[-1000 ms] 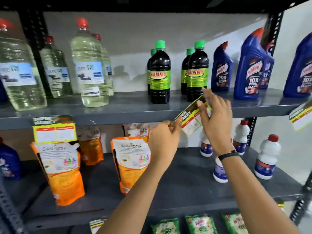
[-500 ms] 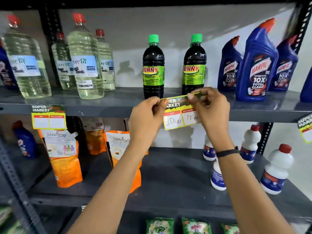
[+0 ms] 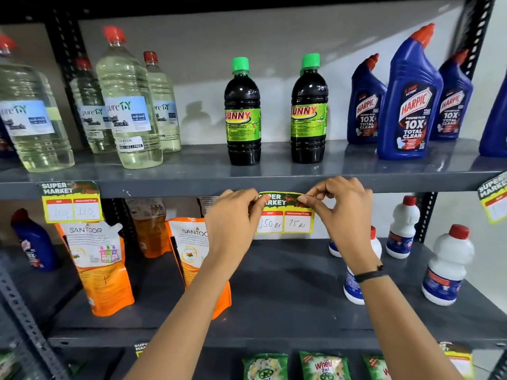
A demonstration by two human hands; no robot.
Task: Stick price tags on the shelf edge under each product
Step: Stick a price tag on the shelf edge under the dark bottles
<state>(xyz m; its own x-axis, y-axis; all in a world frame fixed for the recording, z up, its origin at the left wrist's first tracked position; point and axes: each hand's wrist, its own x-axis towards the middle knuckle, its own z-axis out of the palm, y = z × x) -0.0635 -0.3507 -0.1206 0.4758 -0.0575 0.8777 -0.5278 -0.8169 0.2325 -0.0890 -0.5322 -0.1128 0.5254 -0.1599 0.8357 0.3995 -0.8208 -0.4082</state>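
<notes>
A yellow and green price tag reading 150 and 75 hangs level against the grey shelf edge, right under two dark Sunny bottles. My left hand pinches the tag's upper left corner. My right hand pinches its upper right corner. The tag's top strip lies along the shelf edge; whether it is stuck there I cannot tell. Another price tag hangs on the same edge under the clear bleach bottles.
Blue Harpic bottles stand at the right of the upper shelf, with a third tag at the far right edge. The lower shelf holds orange Santoor pouches and white bottles. Green packets lie below.
The tag went from tilted and held away from the shelf to level against the shelf edge under the Sunny bottles. Both hands rose and now hold its upper corners.
</notes>
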